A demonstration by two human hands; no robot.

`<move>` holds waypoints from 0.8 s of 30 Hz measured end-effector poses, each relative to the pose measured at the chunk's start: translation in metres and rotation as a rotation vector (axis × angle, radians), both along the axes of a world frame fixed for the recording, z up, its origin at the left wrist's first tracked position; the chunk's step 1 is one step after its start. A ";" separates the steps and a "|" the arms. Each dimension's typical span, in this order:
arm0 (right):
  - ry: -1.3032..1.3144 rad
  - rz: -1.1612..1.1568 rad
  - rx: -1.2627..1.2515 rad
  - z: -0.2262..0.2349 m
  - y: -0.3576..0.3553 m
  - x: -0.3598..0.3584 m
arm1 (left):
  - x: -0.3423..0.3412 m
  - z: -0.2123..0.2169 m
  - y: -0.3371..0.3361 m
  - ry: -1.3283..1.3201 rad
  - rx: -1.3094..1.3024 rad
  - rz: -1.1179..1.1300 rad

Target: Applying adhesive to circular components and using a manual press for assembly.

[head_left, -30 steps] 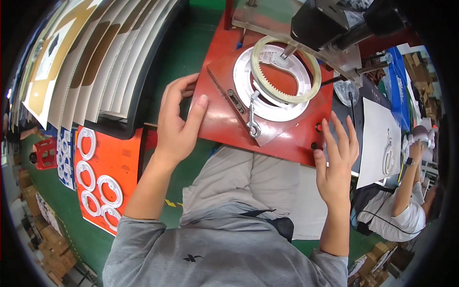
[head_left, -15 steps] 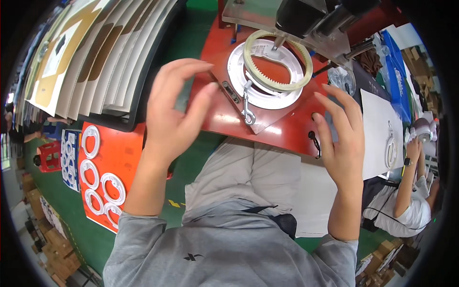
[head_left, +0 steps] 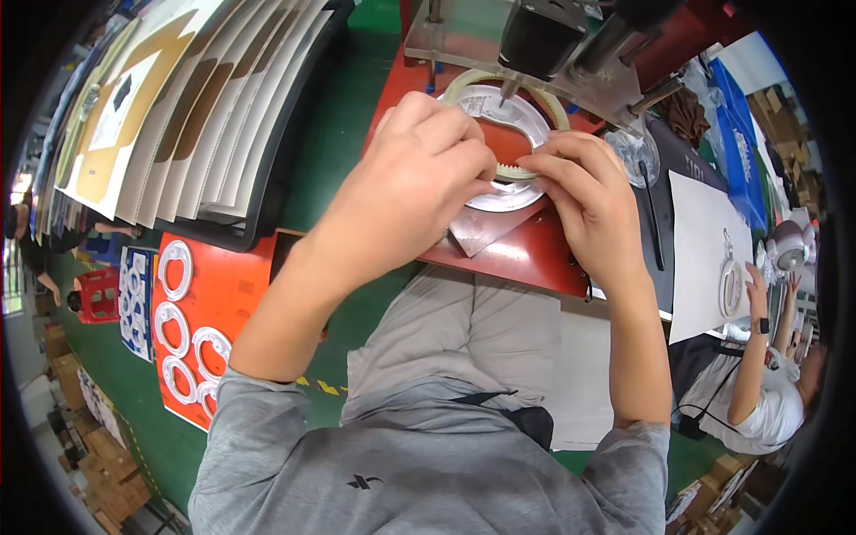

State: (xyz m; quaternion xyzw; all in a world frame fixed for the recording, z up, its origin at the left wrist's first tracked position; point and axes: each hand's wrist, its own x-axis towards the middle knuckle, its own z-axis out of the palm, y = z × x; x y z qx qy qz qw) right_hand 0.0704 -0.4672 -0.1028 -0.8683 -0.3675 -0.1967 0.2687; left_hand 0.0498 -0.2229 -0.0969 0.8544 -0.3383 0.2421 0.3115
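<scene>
A cream ring with inner teeth (head_left: pixel 555 98) lies over a white metal ring (head_left: pixel 508 198) on the red machine base (head_left: pixel 557 245). My left hand (head_left: pixel 426 169) is closed at the near left of the toothed ring, thumb and fingers together on its edge. Its fingertips are partly hidden behind the knuckles. Close beside it, my right hand (head_left: pixel 584 183) pinches the same ring at the near right. A brown plate corner (head_left: pixel 490 234) shows below the hands. A metal spindle (head_left: pixel 508 93) points down inside the far part of the rings.
A clear plate and black motor block (head_left: pixel 544 37) overhang the rings. At left stand cardboard dividers (head_left: pixel 201 134) in a black tray; several white rings (head_left: pixel 172 330) lie on an orange board. On the right, a white sheet (head_left: pixel 700 259) bears another ring, near a co-worker's arm (head_left: pixel 753 357).
Both hands have moved inward from open, spread positions and closed on the toothed ring, which now sits lower and flatter. My left hand now covers the metal snap hook seen earlier.
</scene>
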 end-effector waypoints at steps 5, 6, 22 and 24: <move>-0.017 0.025 0.012 -0.001 0.003 -0.001 | -0.002 0.017 0.022 0.199 0.041 -0.118; -0.022 0.031 0.018 -0.002 0.006 -0.002 | -0.002 0.016 0.025 0.201 0.044 -0.118; -0.050 -0.053 0.033 -0.004 0.024 -0.010 | 0.015 0.008 0.040 0.341 0.102 -0.137; -0.036 -0.046 0.028 -0.002 0.024 -0.010 | 0.019 0.003 0.043 0.288 0.047 -0.205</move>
